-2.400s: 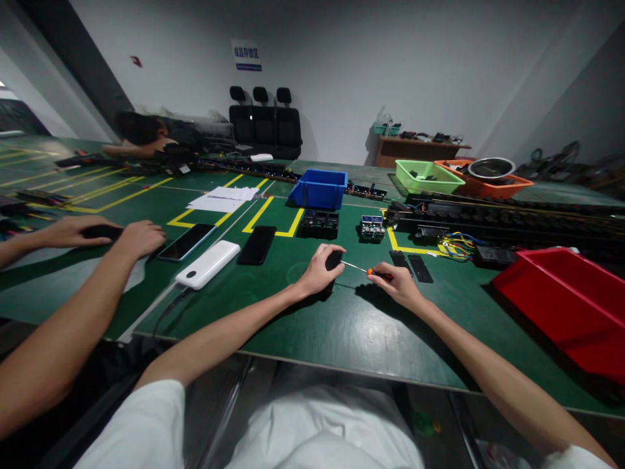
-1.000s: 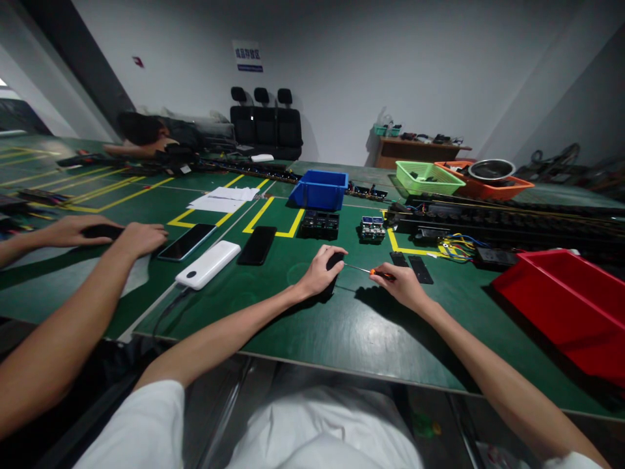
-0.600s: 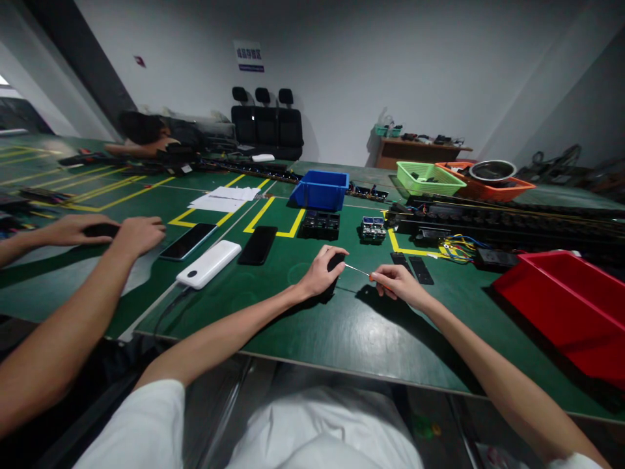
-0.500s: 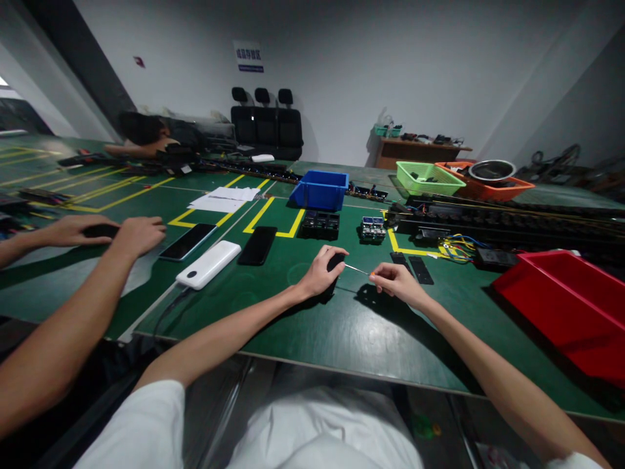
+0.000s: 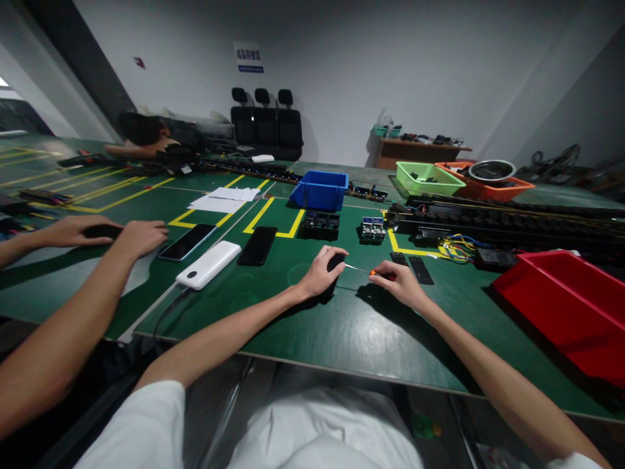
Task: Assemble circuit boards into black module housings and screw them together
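Observation:
My left hand [image 5: 322,271] is closed around a small black casing [image 5: 334,262], standing on the green table. Between the fingers of my right hand [image 5: 398,282] is a screwdriver [image 5: 360,269] with an orange and black handle. Its thin metal shaft points left and its tip meets the casing's right side; the exact contact spot is too small to make out. Just beyond my right hand lie two flat black plates [image 5: 420,270]. Past them stand a small block of circuit modules [image 5: 373,229] and several black modules [image 5: 319,225].
A red bin [image 5: 566,312] stands at right, a blue bin [image 5: 319,190] ahead. Left of me lie a black phone [image 5: 257,245], a white power bank [image 5: 209,264] and another phone [image 5: 188,241]. A co-worker's hands [image 5: 139,238] hold a dark object at far left.
My right-hand fingers have shifted slightly on the screwdriver, so more of its orange and black handle shows. My left hand and the casing stay in place.

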### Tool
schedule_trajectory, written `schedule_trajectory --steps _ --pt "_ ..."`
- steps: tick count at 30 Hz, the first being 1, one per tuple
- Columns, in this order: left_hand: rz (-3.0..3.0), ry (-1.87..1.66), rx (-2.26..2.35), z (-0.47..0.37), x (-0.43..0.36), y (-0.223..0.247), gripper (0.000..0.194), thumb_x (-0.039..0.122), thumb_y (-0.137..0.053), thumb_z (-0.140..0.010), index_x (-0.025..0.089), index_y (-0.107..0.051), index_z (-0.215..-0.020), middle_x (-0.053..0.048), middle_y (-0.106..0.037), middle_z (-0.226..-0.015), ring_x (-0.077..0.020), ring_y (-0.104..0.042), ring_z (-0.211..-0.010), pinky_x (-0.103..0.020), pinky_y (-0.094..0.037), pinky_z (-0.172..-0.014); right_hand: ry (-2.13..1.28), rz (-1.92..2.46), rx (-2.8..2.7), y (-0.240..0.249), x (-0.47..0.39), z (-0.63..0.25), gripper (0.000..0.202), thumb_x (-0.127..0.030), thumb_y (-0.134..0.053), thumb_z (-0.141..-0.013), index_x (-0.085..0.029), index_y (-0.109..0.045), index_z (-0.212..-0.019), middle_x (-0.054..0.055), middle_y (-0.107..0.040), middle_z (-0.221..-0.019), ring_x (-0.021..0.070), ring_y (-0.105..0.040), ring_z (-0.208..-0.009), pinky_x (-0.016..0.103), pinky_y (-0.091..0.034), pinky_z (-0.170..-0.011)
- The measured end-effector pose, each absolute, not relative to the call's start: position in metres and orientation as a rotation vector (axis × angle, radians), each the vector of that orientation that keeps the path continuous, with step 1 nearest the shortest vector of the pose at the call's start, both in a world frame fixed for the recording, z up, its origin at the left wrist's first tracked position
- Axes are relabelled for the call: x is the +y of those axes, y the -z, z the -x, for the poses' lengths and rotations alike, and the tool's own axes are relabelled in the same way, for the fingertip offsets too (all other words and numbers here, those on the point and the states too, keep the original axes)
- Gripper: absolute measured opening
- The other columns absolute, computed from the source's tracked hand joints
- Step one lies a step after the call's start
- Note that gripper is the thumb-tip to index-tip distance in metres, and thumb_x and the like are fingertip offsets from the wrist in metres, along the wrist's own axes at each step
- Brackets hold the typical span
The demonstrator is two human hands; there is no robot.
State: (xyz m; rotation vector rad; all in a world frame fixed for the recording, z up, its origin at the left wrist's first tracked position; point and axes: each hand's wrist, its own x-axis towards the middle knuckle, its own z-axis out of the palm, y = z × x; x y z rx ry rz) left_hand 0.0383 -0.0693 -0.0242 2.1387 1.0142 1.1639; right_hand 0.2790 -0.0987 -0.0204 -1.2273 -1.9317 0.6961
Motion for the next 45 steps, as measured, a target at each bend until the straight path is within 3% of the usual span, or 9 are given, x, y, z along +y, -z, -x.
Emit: schedule_trajectory --steps 11,24,34,41,45 --pt "-2.134 -1.159 1.031 -0.038 -0.0682 0.0241 0.025 0.025 -0.05 -0.086 0.022 -0.058 -0.11 -0.005 -0.053 -0.106 -0.0178 -0.053 -0.103 -0.035 -0.043 -0.097 -0.791 1.201 -1.968 0.0188 -0.1021 -0.2772 0.037 -0.052 -0.054 -0.085 -0.017 -0.064 -0.085 0.003 -0.062 -0.066 0.0146 -0.055 -0.058 0.025 -0.041 -0.052" --pt "-2.153 -1.172 1.0 -0.0381 -0.0657 0.0279 0.024 0.025 -0.05 -0.087 0.022 -0.058 -0.109 -0.004 -0.053 -0.106 -0.0174 -0.053 -0.104 -0.034 -0.042 -0.097 -0.479 1.306 -2.214 0.0269 -0.1032 -0.2733 0.031 -0.049 -0.047 -0.09 -0.02 -0.057 -0.083 0.001 -0.061 -0.064 0.0145 -0.051 -0.055 0.025 -0.036 -0.054" --pt "-2.146 -1.163 1.001 -0.0385 -0.0677 0.0254 0.024 0.025 -0.05 -0.087 0.022 -0.058 -0.11 -0.005 -0.054 -0.106 -0.0178 -0.053 -0.103 -0.034 -0.043 -0.096 -0.417 1.306 -2.184 0.0239 -0.1038 -0.274 0.03 -0.047 -0.049 -0.089 -0.02 -0.059 -0.083 0.001 -0.059 -0.062 0.0138 -0.049 -0.053 0.025 -0.035 -0.054" --pt "-2.15 -1.156 1.004 -0.0388 -0.0663 0.0272 0.024 0.024 -0.05 -0.087 0.021 -0.058 -0.109 -0.005 -0.053 -0.106 -0.0179 -0.053 -0.104 -0.034 -0.042 -0.096 -0.356 1.209 -2.085 0.0249 -0.1025 -0.2785 0.027 -0.043 -0.06 -0.083 -0.018 -0.06 -0.094 0.003 -0.062 -0.072 0.0143 -0.055 -0.061 0.025 -0.042 -0.058" --pt "-2.156 -1.167 0.986 -0.038 -0.0663 0.0282 0.024 0.025 -0.05 -0.087 0.022 -0.057 -0.11 -0.004 -0.053 -0.106 -0.0171 -0.053 -0.102 -0.033 -0.042 -0.095 -0.391 1.149 -2.036 0.0271 -0.1013 -0.2794 0.025 -0.04 -0.065 -0.079 -0.018 -0.059 -0.089 0.004 -0.064 -0.077 0.0154 -0.059 -0.066 0.025 -0.046 -0.061"
